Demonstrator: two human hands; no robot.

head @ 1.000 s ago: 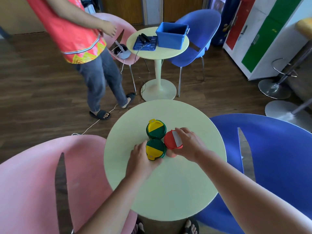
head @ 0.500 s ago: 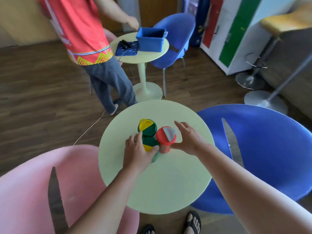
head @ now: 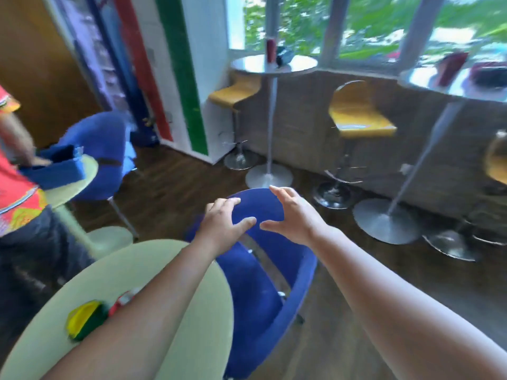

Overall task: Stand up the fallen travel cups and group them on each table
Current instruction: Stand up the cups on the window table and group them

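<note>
Holding our left hand (head: 223, 229) and right hand (head: 295, 218) empty (fingers spread), we risked a forearm toppling the cups (head: 87, 319) below.

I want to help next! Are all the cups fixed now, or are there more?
Near table: green-and-yellow cup and red cup sit together, apparently finished. Left hand and right hand are empty. Left: tall table, where a dark cup seems tipped beside a red one.
</note>
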